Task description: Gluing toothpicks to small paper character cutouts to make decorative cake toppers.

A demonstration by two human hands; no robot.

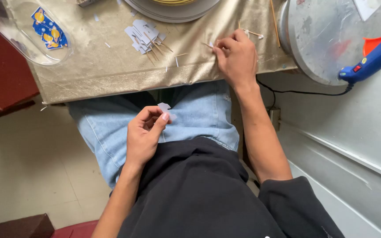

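My left hand (144, 134) rests over my lap and pinches a small white paper cutout (164, 106) between thumb and fingers. My right hand (237, 57) reaches onto the gold cloth table (111, 70) and closes its fingertips on a thin wooden stick (207, 44) near the table's front edge. A pile of white paper cutouts glued to sticks (145, 36) lies further left on the cloth.
A clear plastic tray (23, 33) with blue and yellow stickers sits at the table's left corner. A blue glue gun (375, 55) rests on a round metal lid (327, 39) at right, its black cord hanging down. A round plate edge (173, 11) shows at top.
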